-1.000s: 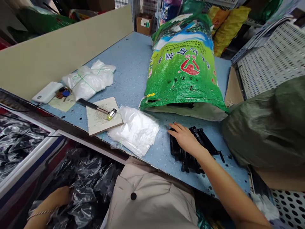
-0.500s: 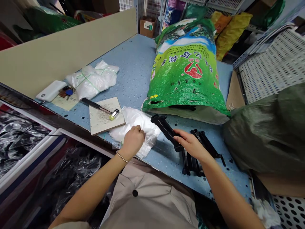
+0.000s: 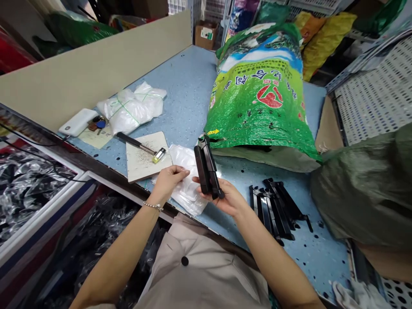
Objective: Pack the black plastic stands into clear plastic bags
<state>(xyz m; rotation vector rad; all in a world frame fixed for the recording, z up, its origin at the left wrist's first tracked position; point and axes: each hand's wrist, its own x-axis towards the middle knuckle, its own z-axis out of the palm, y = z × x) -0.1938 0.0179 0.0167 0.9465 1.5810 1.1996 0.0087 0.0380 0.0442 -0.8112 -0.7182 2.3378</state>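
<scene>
My right hand (image 3: pixel 227 198) is closed around a black plastic part (image 3: pixel 206 169), long and narrow with two parallel bars, held tilted up over the bench. Beside it my left hand (image 3: pixel 169 182) has thumb and fingers pinched together at a clear plastic bag (image 3: pixel 189 195) in a flat stack on the bench's near edge. The exact edge between the fingertips is hard to make out. To the right lie several similar black plastic parts (image 3: pixel 273 210), side by side on the blue bench top (image 3: pixel 183 111).
A hammer (image 3: pixel 141 146) rests on a dusty white board (image 3: pixel 133 167) at left. Behind are a tied plastic bundle (image 3: pixel 131 107), a white device (image 3: pixel 77 122) and keys (image 3: pixel 98 123). A large green printed sack (image 3: pixel 260 103) lies open-mouthed toward me; a dark green sack (image 3: pixel 363 184) bulges at right.
My right hand has moved left with the black part, turning it more upright above the plastic bags. My left hand has shifted slightly left, its fingers now pinched at the bag's near side.
</scene>
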